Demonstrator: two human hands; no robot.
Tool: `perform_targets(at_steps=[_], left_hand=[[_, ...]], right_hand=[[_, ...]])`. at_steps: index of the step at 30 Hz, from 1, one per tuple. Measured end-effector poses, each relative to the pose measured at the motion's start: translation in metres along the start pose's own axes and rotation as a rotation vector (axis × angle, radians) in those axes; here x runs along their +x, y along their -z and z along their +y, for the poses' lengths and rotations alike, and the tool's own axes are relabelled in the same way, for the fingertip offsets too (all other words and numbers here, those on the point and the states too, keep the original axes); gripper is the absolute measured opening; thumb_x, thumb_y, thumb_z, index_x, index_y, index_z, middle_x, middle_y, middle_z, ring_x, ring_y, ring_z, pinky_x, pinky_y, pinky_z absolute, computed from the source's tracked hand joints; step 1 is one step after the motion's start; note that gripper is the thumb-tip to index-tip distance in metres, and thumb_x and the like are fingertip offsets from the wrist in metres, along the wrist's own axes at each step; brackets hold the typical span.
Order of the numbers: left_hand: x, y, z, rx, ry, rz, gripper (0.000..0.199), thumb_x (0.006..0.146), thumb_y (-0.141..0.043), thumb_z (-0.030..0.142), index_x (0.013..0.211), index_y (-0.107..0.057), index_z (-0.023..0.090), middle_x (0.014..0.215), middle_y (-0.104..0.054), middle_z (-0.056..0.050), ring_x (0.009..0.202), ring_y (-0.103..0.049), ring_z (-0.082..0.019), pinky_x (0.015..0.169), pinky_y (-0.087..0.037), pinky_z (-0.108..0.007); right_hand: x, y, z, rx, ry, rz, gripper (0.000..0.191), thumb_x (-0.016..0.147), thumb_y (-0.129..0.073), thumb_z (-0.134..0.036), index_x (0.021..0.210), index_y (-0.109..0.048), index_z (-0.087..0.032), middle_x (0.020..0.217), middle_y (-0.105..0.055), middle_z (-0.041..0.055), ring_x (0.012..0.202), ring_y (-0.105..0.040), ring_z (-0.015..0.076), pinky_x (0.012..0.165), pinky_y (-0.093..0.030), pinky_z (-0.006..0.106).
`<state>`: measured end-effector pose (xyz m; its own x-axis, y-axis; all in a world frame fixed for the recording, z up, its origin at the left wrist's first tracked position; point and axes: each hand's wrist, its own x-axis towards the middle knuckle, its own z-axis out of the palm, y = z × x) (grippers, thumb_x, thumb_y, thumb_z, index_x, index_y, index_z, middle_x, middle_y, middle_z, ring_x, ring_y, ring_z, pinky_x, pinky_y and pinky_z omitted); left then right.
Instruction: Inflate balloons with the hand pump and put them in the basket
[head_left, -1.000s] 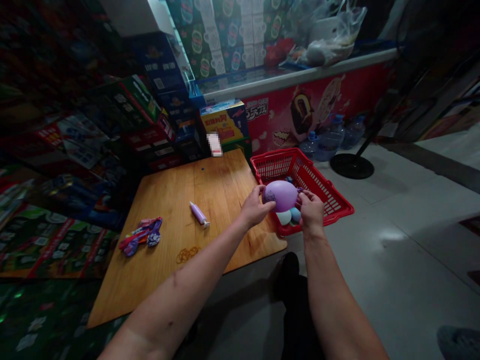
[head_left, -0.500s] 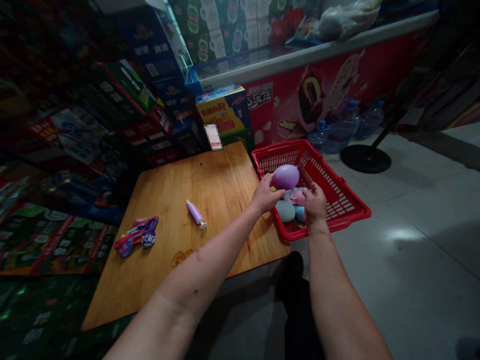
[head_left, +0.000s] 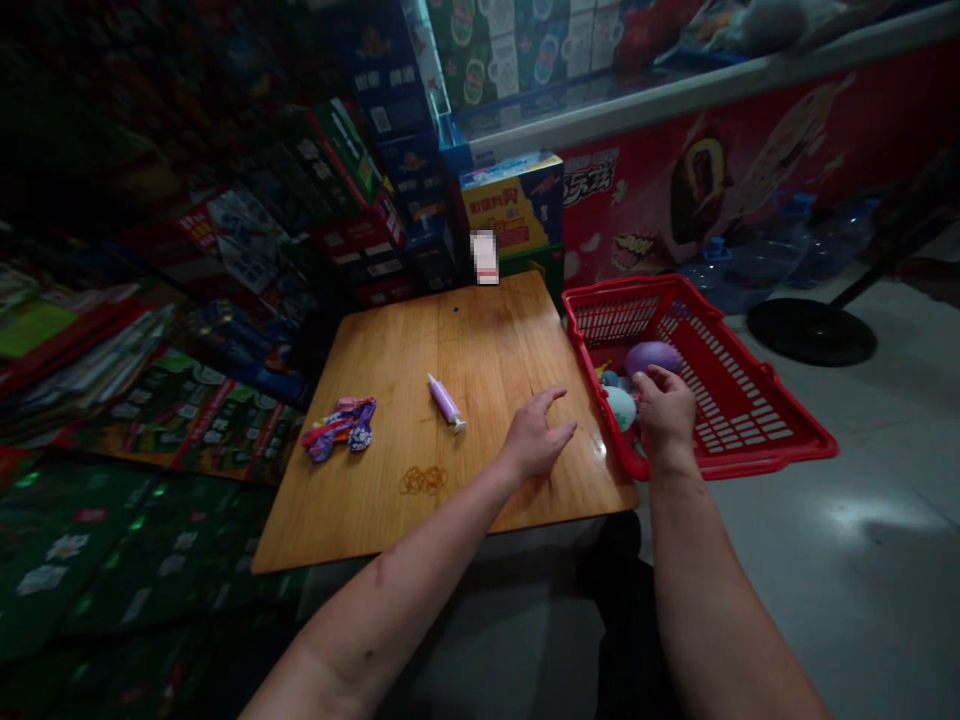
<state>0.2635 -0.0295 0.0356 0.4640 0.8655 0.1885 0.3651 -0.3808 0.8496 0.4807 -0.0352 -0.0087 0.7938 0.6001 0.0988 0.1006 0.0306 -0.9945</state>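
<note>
My left hand (head_left: 536, 437) hovers over the right part of the wooden table (head_left: 480, 350), thumb and fingers spread and nothing between them. My right hand (head_left: 666, 412) is over the near side of the red basket (head_left: 780, 400), its fingers pinched together; whatever they hold is hidden. Beside those fingers lie a purple balloon (head_left: 651, 356) and a pale green-blue balloon (head_left: 619, 408) inside the basket. On the table are a purple hand pump (head_left: 445, 402), a bunch of deflated balloons (head_left: 339, 430) and a pile of yellowish rubber bands (head_left: 424, 481).
A yellow and blue box (head_left: 514, 205) stands behind the table. Stacked cartons (head_left: 375, 150) rise at the back left. Large water bottles (head_left: 772, 250) and a black round stand base (head_left: 812, 330) are on the floor beyond the basket, before a red freezer (head_left: 750, 190).
My left hand has drawn back left from the basket and opened over the table. The purple balloon now lies lower in the basket. The view has turned left.
</note>
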Motion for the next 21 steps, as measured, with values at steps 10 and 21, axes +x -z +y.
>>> perform_targets(at_steps=[10, 21], left_hand=[[-0.104, 0.166, -0.083, 0.120, 0.221, 0.370, 0.026, 0.089, -0.063, 0.030, 0.113, -0.072, 0.022, 0.113, -0.072, -0.011, 0.106, -0.066, -0.027, 0.096, -0.049, -0.044], [-0.142, 0.276, -0.181, 0.539, 0.436, 0.711, 0.044, 0.074, -0.077, 0.043, 0.107, -0.061, 0.019, 0.106, -0.064, -0.014, 0.109, -0.057, -0.035, 0.099, -0.042, -0.050]], right_hand=[[-0.091, -0.077, -0.033, -0.238, 0.149, -0.285, 0.039, 0.082, -0.068, -0.039, 0.112, -0.071, -0.014, 0.111, -0.073, 0.0156, 0.100, -0.069, 0.0284, 0.089, -0.055, 0.046], [-0.199, -0.181, -0.017, -0.370, 0.387, -0.645, 0.028, 0.087, -0.063, -0.034, 0.110, -0.069, -0.018, 0.111, -0.071, 0.0141, 0.102, -0.066, 0.0293, 0.089, -0.053, 0.046]])
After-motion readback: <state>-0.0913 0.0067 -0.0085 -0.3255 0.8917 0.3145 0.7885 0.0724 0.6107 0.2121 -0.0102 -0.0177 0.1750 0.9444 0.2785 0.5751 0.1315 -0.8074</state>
